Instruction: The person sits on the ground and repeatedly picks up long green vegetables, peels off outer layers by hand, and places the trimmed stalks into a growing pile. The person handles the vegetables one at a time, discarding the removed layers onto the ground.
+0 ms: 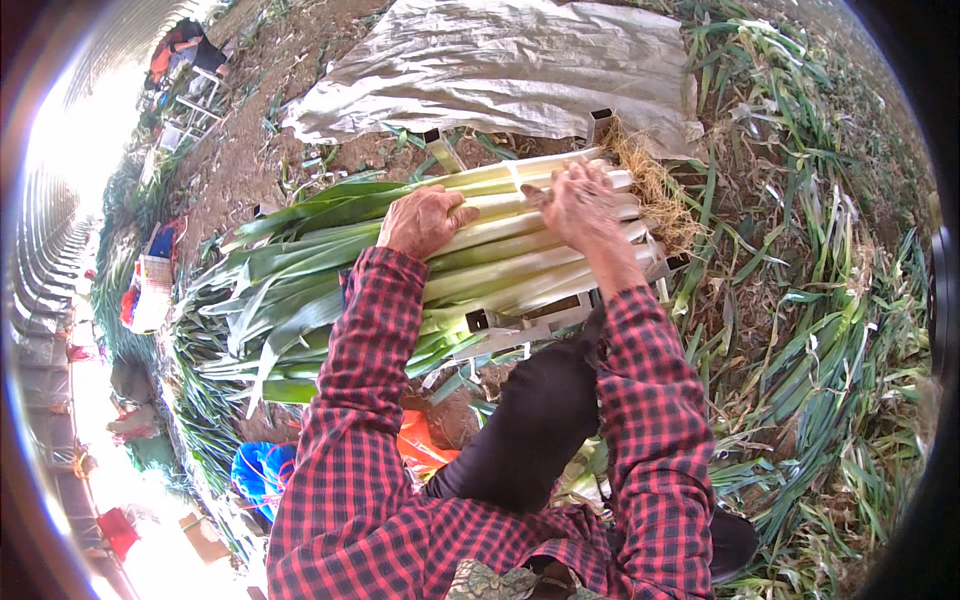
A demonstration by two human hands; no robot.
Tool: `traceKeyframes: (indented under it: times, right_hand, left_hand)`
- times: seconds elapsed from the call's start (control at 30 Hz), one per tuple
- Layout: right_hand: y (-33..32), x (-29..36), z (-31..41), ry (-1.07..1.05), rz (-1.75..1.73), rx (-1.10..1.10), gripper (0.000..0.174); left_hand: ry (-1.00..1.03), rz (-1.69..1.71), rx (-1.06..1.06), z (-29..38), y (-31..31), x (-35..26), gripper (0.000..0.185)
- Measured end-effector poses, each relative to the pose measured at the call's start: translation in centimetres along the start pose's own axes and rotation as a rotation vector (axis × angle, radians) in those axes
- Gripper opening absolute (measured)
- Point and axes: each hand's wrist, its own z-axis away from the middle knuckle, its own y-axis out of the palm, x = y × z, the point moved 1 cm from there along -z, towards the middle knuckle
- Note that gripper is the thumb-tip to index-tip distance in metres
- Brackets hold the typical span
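A thick bundle of leeks or large green onions (495, 262) lies across a low metal rack (517, 330) of square tubing before me. Its white stalks and stringy roots (660, 199) point right; broad green leaves (292, 262) fan out left. My left hand (424, 221) curls over the stalks where white turns green, thumb toward the right. Nearer the root end, my right hand (581, 206) is laid over the white shanks with its fingertips at the far side. Beside its thumb a narrow white tie (514, 174) crosses the far stalks. The undersides of both hands are hidden.
Beyond the rack a white woven sheet (495, 67) covers the soil. Loose leaves and stalks (817, 360) litter the right side. A blue bag (262, 476) and an orange bag (424, 442) lie near my leg. Another person (187, 52) is at the far left.
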Motion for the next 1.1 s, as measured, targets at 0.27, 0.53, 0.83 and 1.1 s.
traceKeyframes:
  times: [0.27,0.53,0.83,1.1]
  right_hand:
    - [4.4,3.4,-2.7,0.017,-0.291,0.03,0.029]
    - [-10.3,-13.8,3.7,0.444,-1.48,-0.698,0.025]
    - [-3.8,-22.2,40.9,1.189,0.182,-0.236,0.053]
    - [4.4,-10.0,48.6,0.936,-0.489,0.638,0.064]
  left_hand:
    - [0.109,-0.005,0.037,0.3,-0.6,-0.7,0.072]
    - [0.208,0.002,-0.052,0.2,0.2,0.1,0.062]
    - [0.296,-0.102,0.06,-2.6,2.7,3.7,0.065]
    - [0.307,-0.323,-0.026,-0.3,-2.3,-7.4,0.062]
